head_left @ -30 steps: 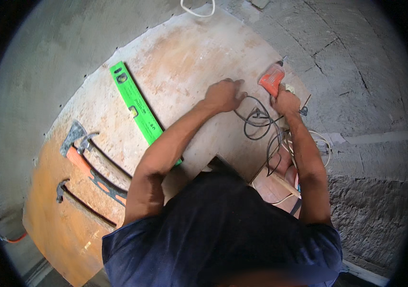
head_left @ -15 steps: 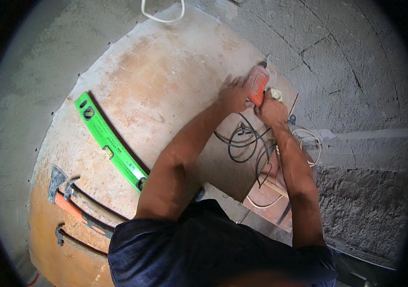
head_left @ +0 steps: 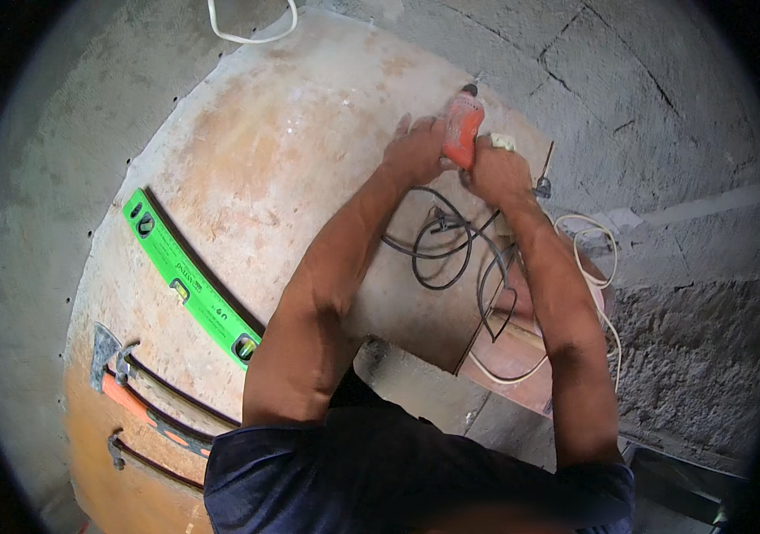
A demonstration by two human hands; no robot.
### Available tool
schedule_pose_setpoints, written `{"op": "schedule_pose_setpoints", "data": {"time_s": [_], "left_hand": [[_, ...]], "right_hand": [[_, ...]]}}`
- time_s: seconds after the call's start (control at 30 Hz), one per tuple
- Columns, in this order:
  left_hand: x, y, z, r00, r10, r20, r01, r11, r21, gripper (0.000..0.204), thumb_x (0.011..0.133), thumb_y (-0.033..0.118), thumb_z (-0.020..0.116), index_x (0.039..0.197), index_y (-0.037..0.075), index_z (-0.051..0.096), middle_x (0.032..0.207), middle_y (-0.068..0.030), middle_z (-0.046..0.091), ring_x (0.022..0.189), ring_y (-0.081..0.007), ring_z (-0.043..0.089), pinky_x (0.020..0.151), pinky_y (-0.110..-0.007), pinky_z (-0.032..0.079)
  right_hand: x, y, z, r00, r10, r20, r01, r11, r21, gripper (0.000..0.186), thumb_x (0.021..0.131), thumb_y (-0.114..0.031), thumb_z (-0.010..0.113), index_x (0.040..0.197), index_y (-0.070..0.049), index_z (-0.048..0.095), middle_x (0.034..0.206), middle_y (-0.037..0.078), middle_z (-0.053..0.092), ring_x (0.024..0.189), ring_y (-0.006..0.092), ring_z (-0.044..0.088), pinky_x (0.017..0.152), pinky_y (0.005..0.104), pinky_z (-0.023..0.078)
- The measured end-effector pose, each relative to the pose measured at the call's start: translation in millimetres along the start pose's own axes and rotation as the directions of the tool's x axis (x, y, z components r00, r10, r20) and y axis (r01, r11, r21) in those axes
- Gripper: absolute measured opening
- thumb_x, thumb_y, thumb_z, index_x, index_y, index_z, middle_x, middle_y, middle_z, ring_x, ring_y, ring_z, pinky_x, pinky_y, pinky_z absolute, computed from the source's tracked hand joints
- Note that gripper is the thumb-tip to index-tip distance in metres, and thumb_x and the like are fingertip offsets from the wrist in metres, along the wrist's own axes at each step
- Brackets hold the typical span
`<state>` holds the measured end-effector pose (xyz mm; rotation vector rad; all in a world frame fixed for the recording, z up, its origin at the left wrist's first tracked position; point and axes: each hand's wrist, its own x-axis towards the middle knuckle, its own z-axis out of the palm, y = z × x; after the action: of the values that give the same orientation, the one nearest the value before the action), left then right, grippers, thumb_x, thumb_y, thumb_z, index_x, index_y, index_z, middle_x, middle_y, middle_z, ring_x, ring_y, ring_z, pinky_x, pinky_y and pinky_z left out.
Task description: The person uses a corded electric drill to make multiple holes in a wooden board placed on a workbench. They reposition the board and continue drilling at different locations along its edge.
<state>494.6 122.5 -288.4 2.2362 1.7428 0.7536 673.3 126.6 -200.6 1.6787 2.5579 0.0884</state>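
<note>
An orange-red power drill (head_left: pixel 463 129) with a dark tip lies at the far right part of the board, pointing away from me. My left hand (head_left: pixel 415 153) is at its left side, fingers against the body and closed about it as far as I can see. Close by on the right, my right hand (head_left: pixel 497 176) is closed around a small pale block (head_left: pixel 503 141), perhaps a socket; only its top shows past the fingers. A black cable (head_left: pixel 438 283) lies in loose loops below both hands. Beyond my right wrist is a dark metal piece (head_left: pixel 542 188) with a thin rod.
A large stained board (head_left: pixel 246 160) holds a green spirit level (head_left: pixel 186 276), an orange-handled axe (head_left: pixel 135 396) and two hammers (head_left: pixel 119 449) (head_left: pixel 126 360) at left. White cord (head_left: pixel 613 258) curls beside my right forearm. Another white cord (head_left: pixel 255 37) loops at the far edge. Rough concrete (head_left: pixel 691 374) lies right.
My view has shifted slightly. Both hands, with the drill and the pale block, appear a little farther up and left. The black cable loops have spread somewhat.
</note>
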Motion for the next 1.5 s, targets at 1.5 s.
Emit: {"op": "schedule_pose_setpoints", "data": {"time_s": [1.5], "left_hand": [[74.3, -4.8, 18.0, 0.999, -0.017, -0.051, 0.017, 1.000, 0.001, 0.083, 0.093, 0.055, 0.073, 0.151, 0.003, 0.043, 0.146, -0.0225, 0.060, 0.142, -0.0401, 0.053, 0.125, -0.066, 0.026]], "right_hand": [[69.4, 36.5, -17.2, 0.998, -0.005, 0.057, 0.014, 0.987, -0.161, 0.047, 0.091, -0.030, 0.068, 0.130, -0.004, 0.062, 0.111, 0.024, 0.078, 0.102, 0.0423, 0.076, 0.091, 0.0538, 0.060]]}}
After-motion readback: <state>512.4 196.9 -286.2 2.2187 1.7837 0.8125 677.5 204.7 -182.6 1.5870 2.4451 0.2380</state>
